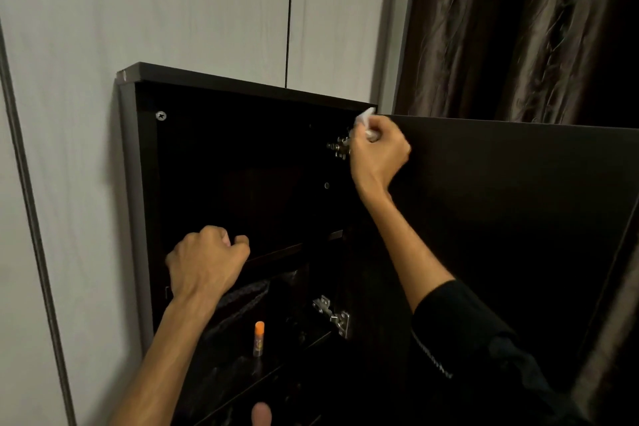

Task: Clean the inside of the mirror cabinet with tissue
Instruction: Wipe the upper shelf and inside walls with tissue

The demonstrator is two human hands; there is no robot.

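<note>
The dark mirror cabinet (131, 162) hangs on the wall with its door (511, 204) swung open to the right. My right hand (378, 149) is closed around a crumpled white tissue (366, 116) at the cabinet's upper right inner corner, just beside the top hinge (339, 148). My left hand (207, 261) is curled into a fist in front of the middle shelf (287, 251), and nothing shows inside it. The cabinet's interior is very dark.
On the lower shelf stands a small tube with an orange cap (259, 338), next to a dark woven item (238, 304). A lower hinge (332, 315) sits on the right side. Brown curtains (518, 28) hang behind the door. A pale wall (173, 3) surrounds the cabinet.
</note>
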